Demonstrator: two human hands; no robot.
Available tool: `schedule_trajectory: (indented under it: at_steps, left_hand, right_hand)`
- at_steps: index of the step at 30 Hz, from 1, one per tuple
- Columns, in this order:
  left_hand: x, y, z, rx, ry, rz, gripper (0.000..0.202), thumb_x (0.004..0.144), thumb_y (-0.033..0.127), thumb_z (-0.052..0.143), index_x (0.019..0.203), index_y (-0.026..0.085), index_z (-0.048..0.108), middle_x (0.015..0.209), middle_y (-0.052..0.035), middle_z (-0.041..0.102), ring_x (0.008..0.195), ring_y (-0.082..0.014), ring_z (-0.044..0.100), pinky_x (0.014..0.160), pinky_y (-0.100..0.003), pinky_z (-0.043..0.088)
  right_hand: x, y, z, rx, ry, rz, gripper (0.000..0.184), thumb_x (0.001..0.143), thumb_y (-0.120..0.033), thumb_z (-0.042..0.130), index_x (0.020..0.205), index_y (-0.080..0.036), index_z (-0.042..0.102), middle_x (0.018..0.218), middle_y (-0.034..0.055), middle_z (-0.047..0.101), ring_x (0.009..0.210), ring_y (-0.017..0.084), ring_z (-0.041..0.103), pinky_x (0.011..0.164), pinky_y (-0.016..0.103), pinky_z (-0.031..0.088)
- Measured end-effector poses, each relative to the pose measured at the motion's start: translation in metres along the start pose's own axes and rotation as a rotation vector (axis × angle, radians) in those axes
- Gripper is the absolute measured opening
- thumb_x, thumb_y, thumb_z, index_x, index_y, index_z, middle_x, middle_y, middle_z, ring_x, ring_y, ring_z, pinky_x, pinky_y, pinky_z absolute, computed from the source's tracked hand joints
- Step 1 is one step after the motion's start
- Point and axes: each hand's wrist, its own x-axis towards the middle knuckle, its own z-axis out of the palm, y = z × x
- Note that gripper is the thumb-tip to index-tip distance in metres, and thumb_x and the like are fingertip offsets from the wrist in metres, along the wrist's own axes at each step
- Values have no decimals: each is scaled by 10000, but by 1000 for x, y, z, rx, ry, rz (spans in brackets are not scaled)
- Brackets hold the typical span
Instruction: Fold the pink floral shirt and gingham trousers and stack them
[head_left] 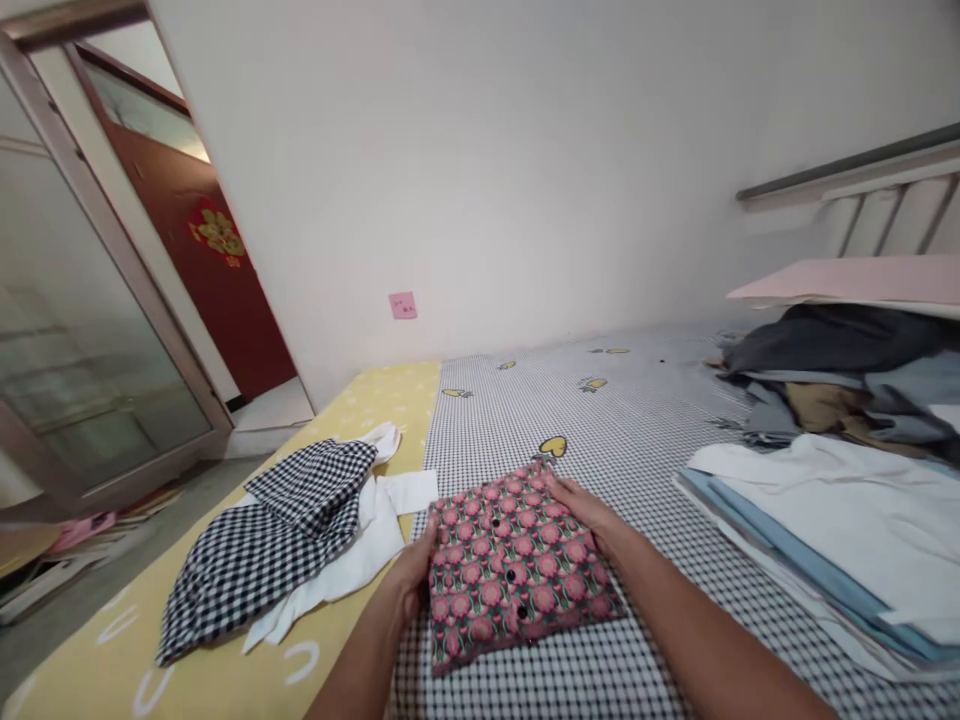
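Note:
A folded shirt (517, 575) with pink flowers and dark buttons lies in front of me, over the checked sheet. My left hand (420, 572) grips its left edge, most of the fingers hidden behind the cloth. At the upper right edge, my right hand (583, 508) has hold of the fabric, with its fingers partly out of sight. To the left of the shirt, a black-and-white checked garment (277, 545) is heaped loosely on some white clothing (367, 555).
The bed carries a checked sheet (517, 410) and a yellow strip (315, 655). On the right are a stack of folded white and blue clothes (832, 520) and a dark clothing pile (840, 345) under a pink board (862, 278). A wall (480, 200) stands behind; a glass door (82, 300) is at left.

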Motion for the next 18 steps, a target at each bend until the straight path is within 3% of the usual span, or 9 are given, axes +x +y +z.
schedule_trajectory:
  at_steps: [3,7,10,15,18]
  left_hand:
    - [9,-10,-14,10,-47,-18,708,599,840,689,887,194,705,830,-89,783,866,-282,741,827,-424,586]
    - [13,-26,-15,-13,0,144,588,496,527,920,909,177,690,845,-72,787,822,-251,735,843,-384,571]
    - [24,-35,-8,-18,52,206,569,505,431,920,953,179,676,880,-61,787,857,-249,735,857,-376,564]
    - [41,-38,-8,32,172,217,540,493,410,919,902,177,653,821,-32,760,824,-218,713,814,-327,554]
    - [33,-36,-13,55,224,136,596,558,458,889,1015,193,612,822,-22,740,758,-190,697,711,-297,546]
  right_hand:
    - [8,23,-11,-54,-39,45,575,797,-694,604,1043,-178,670,1043,158,761,1024,298,721,983,475,530]
    - [5,34,-22,-177,-7,1,572,684,-470,752,1165,-190,618,1099,126,755,1003,290,725,918,447,569]
    - [10,39,-22,-280,130,-87,629,693,-382,684,1287,-212,562,1188,91,728,1064,286,698,969,447,539]
    - [20,52,-29,-526,386,-143,665,772,-463,607,1375,-190,540,1289,131,666,1242,352,581,1126,536,367]
    - [23,52,-39,-592,426,-142,666,918,-568,362,1451,-183,467,1320,158,645,1205,307,617,1052,482,453]
